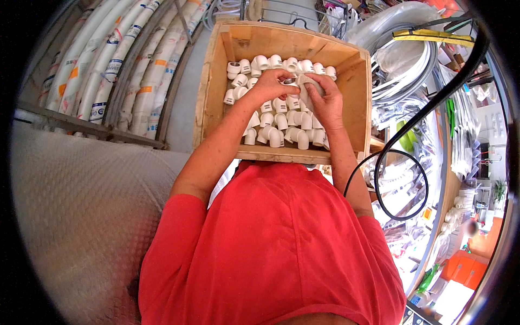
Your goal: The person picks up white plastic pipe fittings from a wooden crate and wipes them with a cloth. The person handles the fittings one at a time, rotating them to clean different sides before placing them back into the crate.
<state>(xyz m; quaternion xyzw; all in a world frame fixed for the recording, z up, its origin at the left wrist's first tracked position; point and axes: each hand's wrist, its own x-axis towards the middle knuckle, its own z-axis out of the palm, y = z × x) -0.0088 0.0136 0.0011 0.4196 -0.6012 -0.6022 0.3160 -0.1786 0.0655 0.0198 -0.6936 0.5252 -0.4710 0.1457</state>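
Observation:
A wooden crate [284, 153] stands before me with many white plastic elbow pipe fittings [280, 104] laid on its bottom. Over them, near the middle of the crate, my left hand [273, 86] grips a white pipe fitting [290, 81] whose dark round opening shows. Against the right side of that fitting, my right hand [323, 97] holds a greyish-white cloth [307, 87]. Part of the held fitting is hidden by fingers and cloth. Below the hands, several fittings lie in uneven rows, some touching; the forearms cover others.
Long wrapped white pipes [109, 69] lie in a metal rack at the left. Bubble wrap [89, 215] covers the lower left. Coiled white tubing [406, 77] and bagged goods are at the right, where a black cable [426, 101] hangs in front. A wire rack [284, 16] is beyond the crate.

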